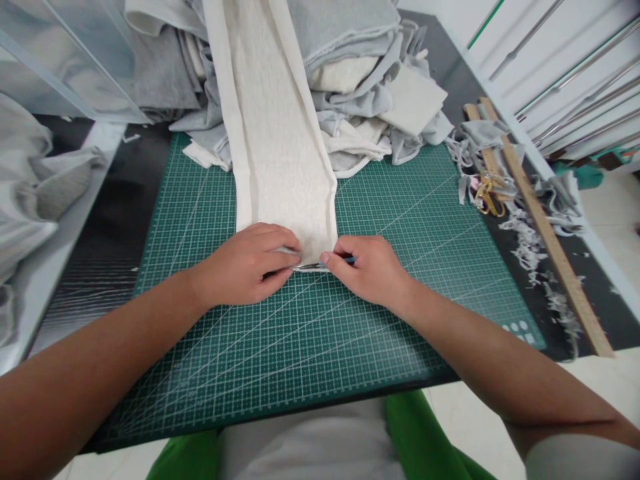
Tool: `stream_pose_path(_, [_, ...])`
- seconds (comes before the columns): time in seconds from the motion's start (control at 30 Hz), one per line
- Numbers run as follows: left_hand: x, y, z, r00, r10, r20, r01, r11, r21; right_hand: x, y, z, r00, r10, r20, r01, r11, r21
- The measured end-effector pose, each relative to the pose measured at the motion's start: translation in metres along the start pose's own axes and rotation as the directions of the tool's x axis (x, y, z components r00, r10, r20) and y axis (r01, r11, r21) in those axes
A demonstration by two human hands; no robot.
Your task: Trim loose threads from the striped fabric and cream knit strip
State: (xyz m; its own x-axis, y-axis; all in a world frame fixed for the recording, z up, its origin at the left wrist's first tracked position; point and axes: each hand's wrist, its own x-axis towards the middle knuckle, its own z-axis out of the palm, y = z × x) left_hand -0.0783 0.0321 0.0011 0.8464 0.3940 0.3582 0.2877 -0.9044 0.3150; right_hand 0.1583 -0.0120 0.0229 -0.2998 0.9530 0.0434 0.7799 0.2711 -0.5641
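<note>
A long off-white fabric panel (280, 133) with folded side edges runs toward me over the green cutting mat (240, 353). At its near end, my left hand (250, 263) is closed on the lower left corner, thumb and fingers pinching the hem. My right hand (373, 270) grips a slim pointed metal tool (313, 266) with a dark bluish handle end, its exact kind unclear. The tool lies along the panel's near edge, and its tip reaches the fingertips of my left hand.
Grey and cream fabric pieces (350, 33) are heaped behind the mat. On the right lie a wooden ruler (550, 247), gold-handled scissors (487, 197) and thread scraps (525, 240). More grey cloth (30, 187) sits at left, near a translucent bin (65, 60).
</note>
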Motion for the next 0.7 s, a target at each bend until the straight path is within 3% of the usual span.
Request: stream_pose_path(0.7, [0.0004,0.0008,-0.0005,1.000,-0.020,0.017,0.020,1.000,0.001,-0.0009,0.0017,0.0018,0.999,-0.009,-0.045,0.009,1.000,0.010])
